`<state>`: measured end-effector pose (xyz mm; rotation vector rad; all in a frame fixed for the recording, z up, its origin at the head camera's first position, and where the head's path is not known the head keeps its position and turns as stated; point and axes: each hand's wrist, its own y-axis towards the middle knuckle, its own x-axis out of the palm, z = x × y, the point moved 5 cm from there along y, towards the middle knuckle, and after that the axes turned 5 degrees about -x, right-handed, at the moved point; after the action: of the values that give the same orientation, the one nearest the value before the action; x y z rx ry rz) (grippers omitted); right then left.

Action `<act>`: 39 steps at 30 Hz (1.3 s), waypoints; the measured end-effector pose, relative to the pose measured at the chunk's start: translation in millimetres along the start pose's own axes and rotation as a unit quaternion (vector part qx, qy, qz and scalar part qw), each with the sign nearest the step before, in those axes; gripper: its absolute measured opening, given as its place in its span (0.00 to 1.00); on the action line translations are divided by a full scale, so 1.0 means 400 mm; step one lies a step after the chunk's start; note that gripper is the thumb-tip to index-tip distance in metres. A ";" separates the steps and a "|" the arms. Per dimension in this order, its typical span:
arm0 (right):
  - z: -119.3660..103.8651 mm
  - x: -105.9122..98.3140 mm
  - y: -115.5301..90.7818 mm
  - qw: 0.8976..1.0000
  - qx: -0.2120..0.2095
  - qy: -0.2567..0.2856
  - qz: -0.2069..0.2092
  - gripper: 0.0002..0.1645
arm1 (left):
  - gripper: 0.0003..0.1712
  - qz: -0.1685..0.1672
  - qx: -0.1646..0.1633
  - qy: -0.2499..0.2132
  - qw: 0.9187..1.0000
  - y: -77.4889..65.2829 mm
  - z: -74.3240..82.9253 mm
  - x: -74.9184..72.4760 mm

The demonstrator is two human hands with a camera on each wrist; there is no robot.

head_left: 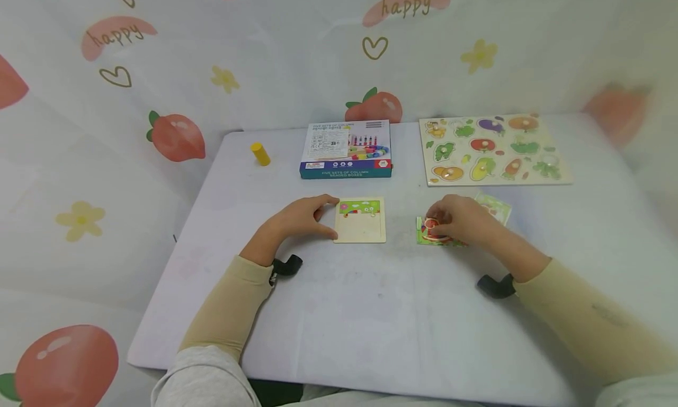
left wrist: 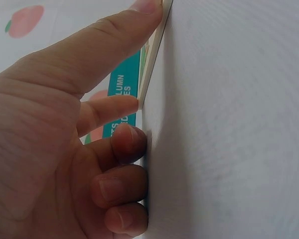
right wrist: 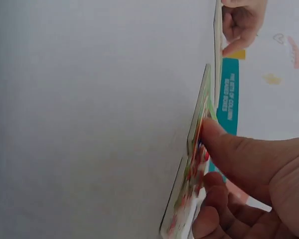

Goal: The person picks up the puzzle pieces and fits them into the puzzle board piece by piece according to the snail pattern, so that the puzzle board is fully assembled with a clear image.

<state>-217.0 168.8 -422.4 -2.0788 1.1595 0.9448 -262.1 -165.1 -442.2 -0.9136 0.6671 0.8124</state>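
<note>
A small square wooden puzzle tray (head_left: 360, 229) lies on the table, a strip of green picture along its far side. My left hand (head_left: 303, 216) holds it at the left edge, thumb at the near corner and index finger at the far one; the other fingers curl beneath in the left wrist view. To the right, my right hand (head_left: 466, 220) pinches a puzzle piece (head_left: 431, 229) with a red picture, thumb on its face. Green-edged pieces lie under and beside that hand, partly hidden by it. Another pale green piece (head_left: 498, 208) lies just beyond the right hand.
Behind the tray lies a bead set box (head_left: 346, 151) with a teal side. A vegetable peg board (head_left: 498, 151) is at the back right. A yellow cylinder (head_left: 260, 154) stands at the back left. A printed cloth (head_left: 296, 60) hangs behind the white table (head_left: 371, 319).
</note>
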 end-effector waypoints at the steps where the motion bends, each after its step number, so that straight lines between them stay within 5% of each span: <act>1: -0.001 0.000 0.001 1.000 -0.001 0.000 0.004 0.17 | 0.51 0.000 0.000 0.000 1.000 0.000 0.000 0.000; 39: -0.026 -0.022 -0.002 1.000 -0.001 -0.029 0.007 0.20 | 0.52 0.001 -0.005 0.002 1.000 -0.001 -0.003 0.001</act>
<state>-216.4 165.4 -409.1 -2.0348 1.1438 1.0067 -261.6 -166.0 -442.9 -0.9239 0.6671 0.8169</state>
